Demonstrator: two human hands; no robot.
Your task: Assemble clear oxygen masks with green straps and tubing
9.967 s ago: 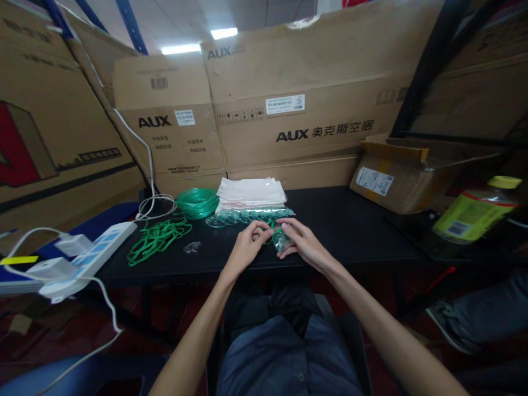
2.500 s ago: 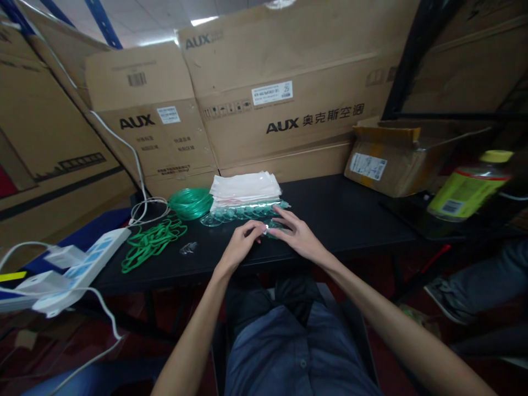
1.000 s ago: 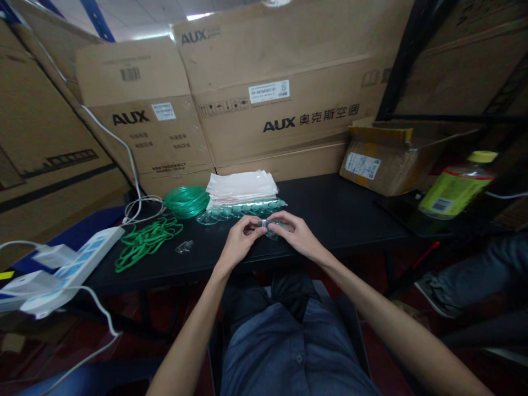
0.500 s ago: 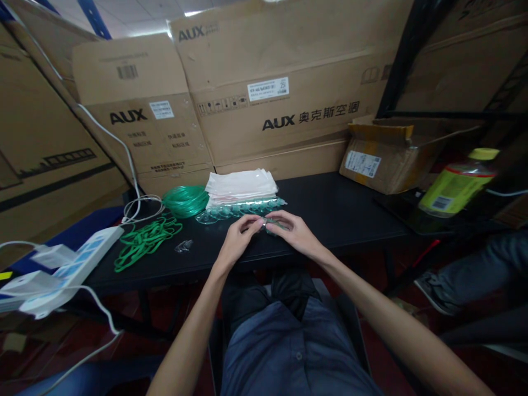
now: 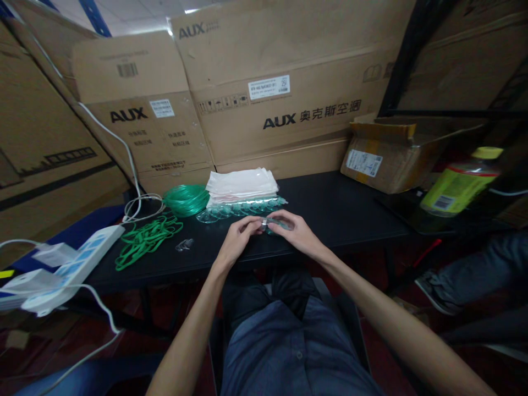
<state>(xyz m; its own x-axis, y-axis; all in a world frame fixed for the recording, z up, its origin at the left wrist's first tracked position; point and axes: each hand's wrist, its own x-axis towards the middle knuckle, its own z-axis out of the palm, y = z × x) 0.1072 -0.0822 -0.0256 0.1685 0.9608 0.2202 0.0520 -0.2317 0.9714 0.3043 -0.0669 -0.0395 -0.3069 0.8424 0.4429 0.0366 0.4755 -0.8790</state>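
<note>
Close to the table's front edge, my left hand (image 5: 242,234) and my right hand (image 5: 297,232) meet over a clear, green-tinted plastic piece (image 5: 272,224). Both hands are closed on it, thumbs and fingers pinching; they cover much of its shape. Just beyond them lies a row of similar clear green plastic mask-like pieces (image 5: 239,209), overlapping each other. Behind that row is a stack of white flat packets (image 5: 241,184). Left of my hands are a few small clear pieces (image 5: 184,245), a tangle of green elastic straps (image 5: 148,239) and a coil of green tubing (image 5: 185,201).
A white power strip (image 5: 78,272) with plugs and cables sits at the left edge. Large cardboard boxes (image 5: 289,49) wall off the back. At right stand an open carton (image 5: 379,157) and a yellow-green labelled bottle (image 5: 457,184); another person's leg (image 5: 482,275) shows beyond.
Both hands stay in nearly the same place. My fingers have shifted slightly on the plastic piece, and more of it shows between them.
</note>
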